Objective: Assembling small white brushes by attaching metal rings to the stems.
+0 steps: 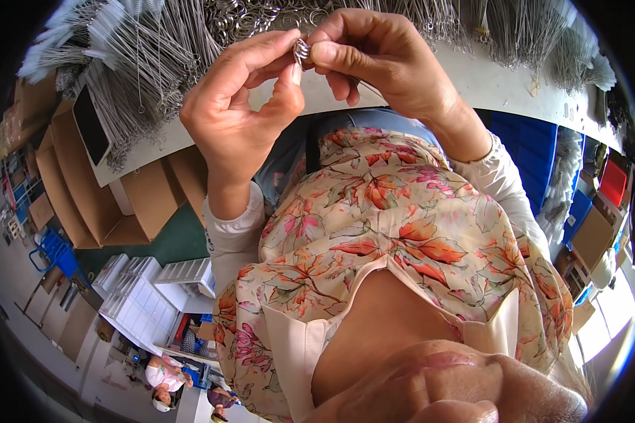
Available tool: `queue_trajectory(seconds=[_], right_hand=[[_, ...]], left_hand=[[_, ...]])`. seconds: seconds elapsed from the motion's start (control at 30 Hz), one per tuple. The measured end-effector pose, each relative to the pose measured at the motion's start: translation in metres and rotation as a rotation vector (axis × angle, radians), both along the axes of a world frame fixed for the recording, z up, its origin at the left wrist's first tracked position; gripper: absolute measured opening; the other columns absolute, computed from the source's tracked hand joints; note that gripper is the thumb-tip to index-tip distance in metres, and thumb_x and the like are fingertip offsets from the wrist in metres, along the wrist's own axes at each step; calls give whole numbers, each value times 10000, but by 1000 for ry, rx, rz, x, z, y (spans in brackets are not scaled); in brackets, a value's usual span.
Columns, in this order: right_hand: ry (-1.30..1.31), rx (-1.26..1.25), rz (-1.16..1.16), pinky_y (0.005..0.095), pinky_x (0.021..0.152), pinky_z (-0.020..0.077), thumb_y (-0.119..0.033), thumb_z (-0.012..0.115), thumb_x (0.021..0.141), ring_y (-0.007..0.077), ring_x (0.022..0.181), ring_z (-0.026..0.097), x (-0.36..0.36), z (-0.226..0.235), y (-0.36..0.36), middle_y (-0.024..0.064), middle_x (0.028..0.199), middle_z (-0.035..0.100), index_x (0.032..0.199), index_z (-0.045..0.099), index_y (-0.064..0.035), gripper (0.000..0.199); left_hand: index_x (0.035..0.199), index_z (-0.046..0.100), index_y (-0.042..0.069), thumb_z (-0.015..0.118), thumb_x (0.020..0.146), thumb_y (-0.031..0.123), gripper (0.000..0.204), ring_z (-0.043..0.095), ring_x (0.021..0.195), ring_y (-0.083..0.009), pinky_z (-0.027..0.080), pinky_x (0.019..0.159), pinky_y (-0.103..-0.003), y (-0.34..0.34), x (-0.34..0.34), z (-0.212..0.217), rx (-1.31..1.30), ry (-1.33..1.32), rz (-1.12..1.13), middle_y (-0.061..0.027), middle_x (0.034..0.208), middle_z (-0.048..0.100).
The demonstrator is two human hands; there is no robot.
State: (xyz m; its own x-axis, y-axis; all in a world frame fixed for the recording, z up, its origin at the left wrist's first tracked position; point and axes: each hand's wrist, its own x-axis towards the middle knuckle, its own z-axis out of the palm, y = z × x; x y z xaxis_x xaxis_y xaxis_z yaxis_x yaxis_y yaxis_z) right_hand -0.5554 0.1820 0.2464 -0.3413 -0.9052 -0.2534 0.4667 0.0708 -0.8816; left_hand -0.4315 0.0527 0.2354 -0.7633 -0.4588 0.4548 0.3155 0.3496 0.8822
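Observation:
Near the table's front edge, my left hand (243, 106) pinches a small cluster of shiny metal rings (301, 51) between thumb and forefinger. My right hand (381, 60) is closed beside the rings, its thumb pressed against its forefinger. What lies inside the right-hand pinch is mostly hidden; a thin wire-like line shows below its fingers. Just beyond both hands lies a heap of loose metal rings (250, 20). Left of that heap are bundles of thin wire brushes (137, 60) with looped ends and pale bristles.
More wire brushes (518, 35) lie along the right of the white table (261, 92). A dark flat device (92, 127) stands at its left edge. Open cardboard boxes (113, 190), white plastic crates (144, 299) and a blue bin (522, 151) surround it. Other people (166, 377) are at a distance.

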Motion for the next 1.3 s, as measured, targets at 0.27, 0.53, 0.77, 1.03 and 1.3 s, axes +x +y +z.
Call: queue_trajectory(seconds=[0.27,0.53,0.77,1.03,1.3], right_hand=[[69,-5,210,158,400,280,-248,624,888,14,509,472,-13,-1,8,-22,628,535,876,614,-45,204],[127,-52,-85,187,463,385,-198,615,892,24,591,522,6,-4,8,-14,703,570,876,626,-44,155],[118,-88,-14,181,452,361,-159,589,905,32,523,487,1,-9,4,-13,641,565,929,621,-2,162],[224,-125,26,192,463,348,-155,603,897,38,528,459,-3,-11,2,-20,643,546,921,622,4,162],[28,-193,-25,196,453,337,-149,596,901,33,517,446,3,-19,1,-21,624,529,921,611,6,157]], left_hand=[[1002,640,-63,641,724,-140,289,658,825,-174,560,741,-249,5,4,8,-149,19,24,-153,1005,643],[1003,633,-71,637,719,-138,291,651,846,-165,567,748,-263,7,6,5,-20,-21,17,-154,1001,637],[995,638,-71,639,720,-121,279,648,871,-179,573,737,-257,5,1,0,-113,17,48,-156,1001,641],[989,637,-76,630,718,-133,277,648,874,-179,570,741,-261,2,-1,2,-49,26,34,-156,1006,641],[980,644,-72,634,709,-138,279,649,866,-175,568,745,-258,4,-2,2,-117,10,51,-149,998,645]])
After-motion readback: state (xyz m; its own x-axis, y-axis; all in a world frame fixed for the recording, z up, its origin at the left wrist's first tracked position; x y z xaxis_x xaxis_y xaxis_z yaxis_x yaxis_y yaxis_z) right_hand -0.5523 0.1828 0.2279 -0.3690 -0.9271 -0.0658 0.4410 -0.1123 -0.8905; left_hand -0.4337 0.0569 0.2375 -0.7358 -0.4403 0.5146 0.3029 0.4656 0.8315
